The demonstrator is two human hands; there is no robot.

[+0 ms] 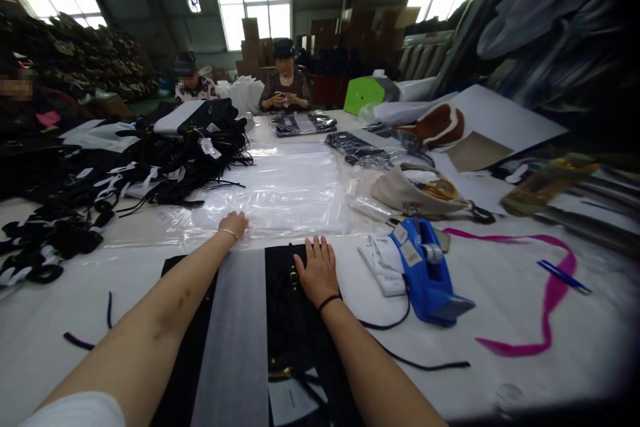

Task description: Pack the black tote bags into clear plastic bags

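Squarely before the wearer, a flat black fabric article lies on the white-covered table, a long grey strip running down it and a small gold buckle near its far edge. At that article's one o'clock, the right hand rests palm down beside the buckle, fingers straight and slightly spread. At eleven o'clock, the left hand reaches to the near edge of a stack of clear plastic sheets, fingers bent; whether they pinch a sheet, I cannot tell. The stack itself sits at twelve. Farther out at eleven rises a heaped pile of black strapped articles. Towards two o'clock stands a blue plastic tape dispenser, with a beige fabric pouch beyond it; at three curls a magenta ribbon, a blue pen across it. Far off at twelve, a co-worker faces the table.
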